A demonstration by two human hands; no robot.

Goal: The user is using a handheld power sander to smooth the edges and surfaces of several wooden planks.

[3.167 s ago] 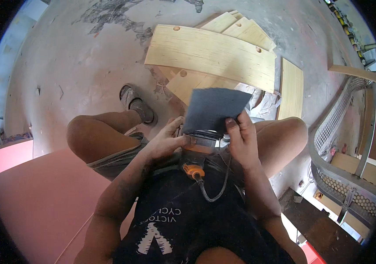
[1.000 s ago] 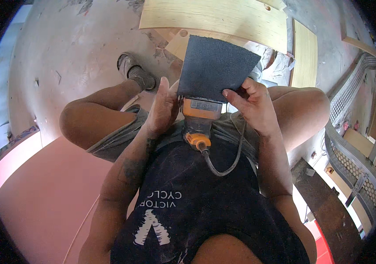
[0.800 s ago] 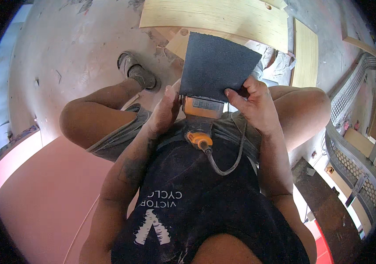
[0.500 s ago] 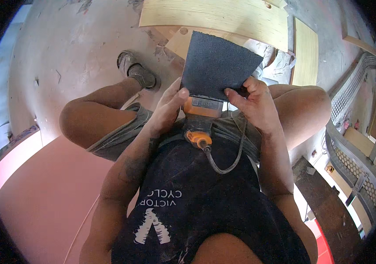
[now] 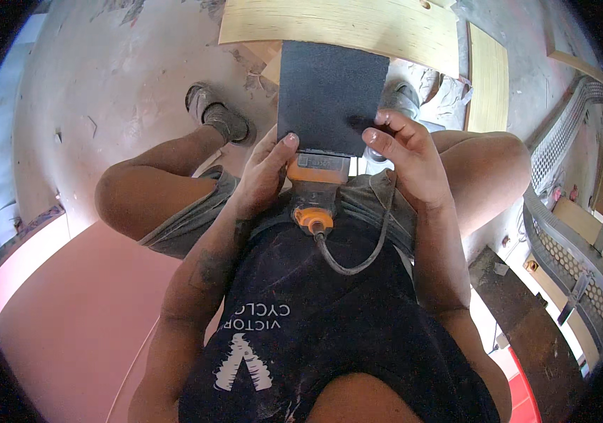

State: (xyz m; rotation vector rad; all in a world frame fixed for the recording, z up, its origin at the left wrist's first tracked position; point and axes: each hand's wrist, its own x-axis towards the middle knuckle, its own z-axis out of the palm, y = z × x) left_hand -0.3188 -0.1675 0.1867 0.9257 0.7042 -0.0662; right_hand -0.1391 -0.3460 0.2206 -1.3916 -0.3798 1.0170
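Observation:
A dark square sheet of sandpaper point(image 5: 333, 95) is raised in front of me, its gritty-looking face toward me. My left hand point(image 5: 265, 169) grips its lower left corner, the thumb on the front and the other fingers mostly hidden behind. At the right edge is my right hand point(image 5: 414, 158), thumb tip over the edge and curled index finger beside it; the remaining fingers are partly hidden. Just below the sheet, an orange and black power sander point(image 5: 319, 169) rests between my thighs, its upper part covered by the sheet. A grey cable point(image 5: 358, 271) loops from its orange end.
Pale wooden boards point(image 5: 343, 25) lie on the dusty floor ahead, another narrow board point(image 5: 488, 81) to their right. Crumpled white material point(image 5: 449, 99) lies between them. A perforated metal strip point(image 5: 562, 134) curves along the right. A pink surface point(image 5: 83, 303) spreads at lower left.
The sandpaper has turned from a slant to nearly square-on and shifted left. My right hand has moved slightly up along its edge. The sander has moved slightly left.

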